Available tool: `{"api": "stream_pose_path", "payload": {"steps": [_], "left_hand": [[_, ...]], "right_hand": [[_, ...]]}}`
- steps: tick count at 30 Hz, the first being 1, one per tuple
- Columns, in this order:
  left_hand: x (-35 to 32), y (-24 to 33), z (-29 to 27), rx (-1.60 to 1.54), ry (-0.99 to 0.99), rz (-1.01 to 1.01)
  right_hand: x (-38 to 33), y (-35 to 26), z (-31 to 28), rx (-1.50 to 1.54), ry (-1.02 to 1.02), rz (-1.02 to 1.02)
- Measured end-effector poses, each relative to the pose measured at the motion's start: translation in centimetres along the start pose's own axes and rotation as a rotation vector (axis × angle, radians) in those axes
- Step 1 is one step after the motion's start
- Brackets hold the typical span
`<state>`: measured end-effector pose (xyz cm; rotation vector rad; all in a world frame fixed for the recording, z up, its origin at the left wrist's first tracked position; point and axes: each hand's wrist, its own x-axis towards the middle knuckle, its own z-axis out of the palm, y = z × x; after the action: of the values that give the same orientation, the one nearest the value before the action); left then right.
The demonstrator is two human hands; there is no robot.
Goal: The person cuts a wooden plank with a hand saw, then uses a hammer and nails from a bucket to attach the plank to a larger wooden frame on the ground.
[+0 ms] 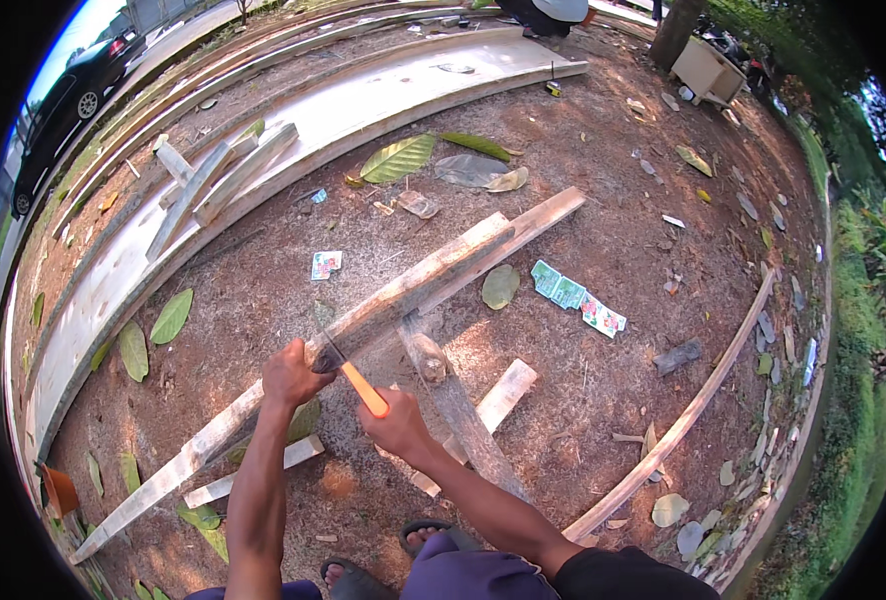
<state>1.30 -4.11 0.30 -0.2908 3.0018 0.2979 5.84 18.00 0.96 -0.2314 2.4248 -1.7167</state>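
Note:
My right hand (400, 425) is closed round the orange handle of a handsaw (365, 390). Its thin dark blade, seen nearly edge-on, lies across the near end of a short wooden beam (418, 272). Just left of the blade, my left hand (296, 374) grips that end of the beam, fingers curled over it. The short beam rests along a longer timber (198, 450) that runs from lower left to upper right. A weathered grey plank (468, 425) lies beneath the timber, partly over a pale wood offcut (508, 390).
Long boards (393, 90) stretch across the far left, with wood offcuts (198, 195) on them. A curved strip of wood (683, 420) lies at right. Leaves (398, 158) and a flattened green carton (578, 297) litter the dirt. Another person (548, 15) is at the far edge, near a tree trunk (678, 35).

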Motion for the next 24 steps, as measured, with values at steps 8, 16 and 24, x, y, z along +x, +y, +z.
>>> {"api": "stream_pose_path", "payload": {"steps": [8, 16, 24], "left_hand": [[-0.8, 0.0, -0.5, -0.014, 0.032, -0.044], [-0.9, 0.0, 0.8, -0.011, 0.031, -0.011], [-0.1, 0.6, -0.2, 0.060, -0.103, -0.026]], "right_hand": [[-14.3, 1.1, -7.4, -0.036, -0.077, 0.006], [1.5, -1.7, -0.3, -0.012, -0.092, 0.106], [-16.0, -0.8, -9.9, 0.059, -0.070, 0.094]]}}
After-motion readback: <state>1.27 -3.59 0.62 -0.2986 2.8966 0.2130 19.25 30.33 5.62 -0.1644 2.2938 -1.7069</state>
